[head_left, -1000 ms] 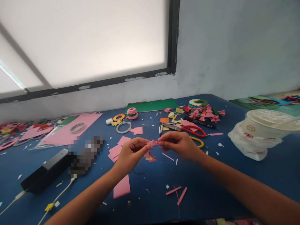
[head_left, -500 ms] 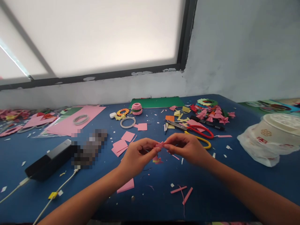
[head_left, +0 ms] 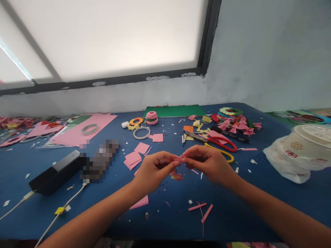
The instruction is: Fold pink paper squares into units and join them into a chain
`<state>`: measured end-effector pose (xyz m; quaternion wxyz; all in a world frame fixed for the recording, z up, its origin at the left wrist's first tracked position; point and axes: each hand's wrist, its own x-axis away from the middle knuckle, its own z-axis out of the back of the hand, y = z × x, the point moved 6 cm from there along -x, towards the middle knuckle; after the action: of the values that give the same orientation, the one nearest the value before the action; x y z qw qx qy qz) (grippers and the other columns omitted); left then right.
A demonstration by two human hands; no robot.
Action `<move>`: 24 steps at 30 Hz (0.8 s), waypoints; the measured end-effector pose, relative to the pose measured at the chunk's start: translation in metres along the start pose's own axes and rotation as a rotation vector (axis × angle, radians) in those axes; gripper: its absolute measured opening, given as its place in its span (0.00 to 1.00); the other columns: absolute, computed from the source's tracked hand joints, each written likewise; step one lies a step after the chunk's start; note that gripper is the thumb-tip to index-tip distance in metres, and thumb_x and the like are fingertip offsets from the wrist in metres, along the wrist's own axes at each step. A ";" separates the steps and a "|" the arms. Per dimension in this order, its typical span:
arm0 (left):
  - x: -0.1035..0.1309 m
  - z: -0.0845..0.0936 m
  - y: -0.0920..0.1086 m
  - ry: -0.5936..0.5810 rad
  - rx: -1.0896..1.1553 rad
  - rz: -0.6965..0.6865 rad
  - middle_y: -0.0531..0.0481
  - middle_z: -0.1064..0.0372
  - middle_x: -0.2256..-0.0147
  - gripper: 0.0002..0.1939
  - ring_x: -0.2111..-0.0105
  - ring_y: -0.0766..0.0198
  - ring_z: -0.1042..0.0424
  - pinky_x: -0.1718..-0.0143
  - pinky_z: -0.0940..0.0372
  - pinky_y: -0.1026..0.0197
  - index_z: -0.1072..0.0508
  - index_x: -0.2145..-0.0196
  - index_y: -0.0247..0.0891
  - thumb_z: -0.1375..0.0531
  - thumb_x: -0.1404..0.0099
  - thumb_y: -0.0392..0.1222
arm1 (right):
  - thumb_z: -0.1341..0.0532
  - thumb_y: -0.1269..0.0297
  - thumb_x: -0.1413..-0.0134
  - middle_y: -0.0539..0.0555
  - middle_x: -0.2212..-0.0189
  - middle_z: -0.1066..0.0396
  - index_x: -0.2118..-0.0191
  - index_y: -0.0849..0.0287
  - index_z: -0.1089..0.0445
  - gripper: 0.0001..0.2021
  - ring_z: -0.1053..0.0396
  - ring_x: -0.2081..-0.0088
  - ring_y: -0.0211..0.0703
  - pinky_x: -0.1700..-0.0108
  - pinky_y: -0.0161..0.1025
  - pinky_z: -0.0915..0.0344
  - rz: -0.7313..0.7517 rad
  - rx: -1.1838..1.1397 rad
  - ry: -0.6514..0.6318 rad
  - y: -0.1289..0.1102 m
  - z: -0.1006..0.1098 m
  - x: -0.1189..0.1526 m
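Between my fingertips, over the blue table, is a small folded piece of pink paper (head_left: 179,158). My left hand (head_left: 155,169) pinches its left end between thumb and fingers. From the other side my right hand (head_left: 207,162) grips it with thumb and forefinger, the two hands almost touching. Its exact folds are partly covered by my fingers. Just below lies a pink and yellow paper piece (head_left: 178,176), partly hidden by my left hand. Square pink paper sheets (head_left: 132,159) rest left of my hands, and pink strips (head_left: 207,213) lie nearer me.
Red-handled scissors (head_left: 222,143) and yellow-handled ones lie beyond my right hand, beside a black marker (head_left: 234,135). A heap of folded paper pieces (head_left: 240,124) is behind them. Tape rolls (head_left: 141,133), a black box (head_left: 58,172) with cables and a bagged tub (head_left: 297,148) stand around.
Both hands still hold the pink paper, with their fingertips slightly shifted and the piece turned a little. The whole view has moved slightly.
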<state>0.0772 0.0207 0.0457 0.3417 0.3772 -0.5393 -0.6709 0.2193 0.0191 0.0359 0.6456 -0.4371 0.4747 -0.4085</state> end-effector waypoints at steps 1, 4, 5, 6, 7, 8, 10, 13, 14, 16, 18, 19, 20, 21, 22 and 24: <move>0.000 0.000 0.000 0.001 -0.005 -0.001 0.51 0.26 0.74 0.08 0.76 0.64 0.25 0.70 0.27 0.62 0.27 0.66 0.34 0.39 0.43 0.40 | 0.35 0.58 0.54 0.51 0.76 0.28 0.69 0.59 0.29 0.09 0.31 0.75 0.36 0.73 0.33 0.33 -0.004 -0.007 -0.004 0.001 0.000 0.000; 0.000 0.001 0.001 0.009 -0.046 -0.005 0.52 0.26 0.75 0.07 0.76 0.66 0.25 0.70 0.28 0.64 0.26 0.66 0.34 0.39 0.42 0.40 | 0.35 0.57 0.54 0.50 0.77 0.29 0.71 0.59 0.31 0.10 0.32 0.76 0.36 0.73 0.33 0.33 -0.014 -0.002 -0.017 0.003 0.001 0.000; 0.000 0.001 0.001 0.006 -0.064 -0.006 0.52 0.26 0.76 0.07 0.76 0.66 0.26 0.70 0.28 0.64 0.26 0.66 0.34 0.39 0.42 0.40 | 0.35 0.57 0.54 0.50 0.78 0.29 0.71 0.59 0.31 0.10 0.32 0.76 0.36 0.73 0.33 0.33 -0.020 0.002 -0.017 0.003 0.001 0.000; 0.000 0.001 0.000 0.003 -0.078 -0.007 0.52 0.26 0.76 0.08 0.76 0.66 0.26 0.70 0.28 0.64 0.26 0.65 0.35 0.39 0.42 0.40 | 0.35 0.58 0.54 0.49 0.78 0.30 0.71 0.59 0.32 0.10 0.31 0.76 0.36 0.73 0.33 0.33 -0.026 0.006 -0.017 0.004 0.000 0.000; 0.001 0.001 0.000 0.000 -0.087 -0.007 0.52 0.26 0.77 0.08 0.77 0.66 0.26 0.70 0.28 0.64 0.26 0.65 0.35 0.39 0.41 0.40 | 0.35 0.58 0.54 0.49 0.78 0.30 0.72 0.59 0.32 0.10 0.31 0.76 0.36 0.73 0.34 0.33 -0.033 0.008 -0.014 0.005 0.000 0.001; 0.001 0.002 -0.001 0.000 -0.092 -0.006 0.52 0.26 0.77 0.08 0.76 0.66 0.26 0.70 0.28 0.64 0.25 0.65 0.35 0.39 0.41 0.40 | 0.35 0.58 0.54 0.49 0.78 0.29 0.72 0.59 0.32 0.10 0.31 0.76 0.36 0.73 0.34 0.32 -0.039 0.008 -0.010 0.005 0.000 0.001; 0.002 0.002 -0.002 0.004 -0.081 -0.002 0.52 0.26 0.77 0.08 0.76 0.66 0.26 0.70 0.28 0.64 0.25 0.65 0.35 0.39 0.42 0.41 | 0.35 0.58 0.55 0.49 0.78 0.29 0.72 0.59 0.32 0.10 0.30 0.76 0.37 0.73 0.34 0.31 -0.047 -0.010 0.001 0.006 -0.001 0.001; 0.002 0.001 -0.002 -0.016 0.004 0.018 0.52 0.26 0.76 0.08 0.76 0.65 0.25 0.70 0.28 0.63 0.26 0.65 0.36 0.39 0.42 0.41 | 0.34 0.57 0.56 0.50 0.78 0.28 0.72 0.59 0.31 0.11 0.29 0.75 0.37 0.72 0.34 0.30 -0.062 -0.088 0.005 0.004 -0.002 0.002; 0.002 0.001 -0.002 -0.023 0.032 0.029 0.52 0.26 0.76 0.08 0.76 0.65 0.25 0.70 0.29 0.63 0.26 0.65 0.36 0.39 0.42 0.42 | 0.34 0.57 0.56 0.50 0.77 0.28 0.71 0.59 0.30 0.11 0.29 0.75 0.37 0.72 0.34 0.29 -0.069 -0.113 -0.001 0.004 -0.002 0.001; 0.000 0.002 -0.001 -0.022 0.060 0.056 0.51 0.25 0.75 0.08 0.77 0.65 0.25 0.71 0.30 0.64 0.26 0.66 0.35 0.38 0.42 0.42 | 0.35 0.56 0.55 0.52 0.76 0.26 0.69 0.59 0.29 0.11 0.28 0.74 0.38 0.72 0.34 0.28 -0.081 -0.140 -0.010 0.001 -0.002 0.002; -0.001 0.004 -0.002 -0.007 0.058 0.085 0.49 0.25 0.73 0.10 0.77 0.66 0.26 0.73 0.31 0.66 0.25 0.66 0.35 0.38 0.43 0.43 | 0.36 0.55 0.53 0.52 0.75 0.26 0.68 0.59 0.28 0.11 0.27 0.74 0.39 0.72 0.34 0.28 -0.085 -0.132 -0.013 -0.001 -0.001 0.002; -0.001 0.005 -0.002 -0.001 0.058 0.098 0.48 0.24 0.73 0.10 0.76 0.66 0.26 0.73 0.31 0.66 0.25 0.66 0.34 0.38 0.43 0.44 | 0.36 0.55 0.53 0.53 0.74 0.25 0.68 0.59 0.28 0.11 0.27 0.74 0.39 0.72 0.34 0.28 -0.082 -0.121 -0.013 -0.003 -0.001 0.003; -0.002 0.005 -0.003 0.004 0.060 0.110 0.48 0.24 0.72 0.11 0.76 0.66 0.26 0.72 0.32 0.66 0.25 0.66 0.34 0.38 0.43 0.44 | 0.36 0.55 0.52 0.52 0.74 0.25 0.68 0.58 0.28 0.11 0.27 0.74 0.39 0.72 0.33 0.28 -0.076 -0.106 -0.012 -0.005 0.000 0.003; -0.002 0.005 -0.003 0.009 0.065 0.120 0.48 0.24 0.72 0.11 0.76 0.66 0.26 0.72 0.32 0.65 0.25 0.66 0.34 0.37 0.44 0.45 | 0.36 0.56 0.52 0.52 0.74 0.25 0.68 0.58 0.27 0.11 0.27 0.74 0.39 0.72 0.33 0.28 -0.066 -0.090 -0.011 -0.006 0.000 0.004; -0.002 0.005 -0.004 0.011 0.071 0.128 0.48 0.24 0.72 0.11 0.76 0.66 0.26 0.72 0.32 0.65 0.25 0.66 0.34 0.37 0.44 0.45 | 0.36 0.57 0.52 0.52 0.74 0.25 0.68 0.58 0.27 0.10 0.27 0.74 0.39 0.71 0.33 0.28 -0.053 -0.074 -0.007 -0.008 0.001 0.004; -0.001 0.005 -0.005 0.010 0.084 0.135 0.48 0.24 0.72 0.12 0.76 0.66 0.26 0.72 0.31 0.65 0.25 0.66 0.34 0.37 0.44 0.45 | 0.36 0.58 0.52 0.52 0.74 0.25 0.68 0.58 0.27 0.09 0.27 0.74 0.38 0.71 0.33 0.28 -0.022 -0.047 0.006 -0.010 0.001 0.005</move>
<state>0.0734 0.0250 0.0415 0.3726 0.3576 -0.5894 -0.6211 0.2202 0.0115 0.0447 0.6293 -0.4560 0.4812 -0.4055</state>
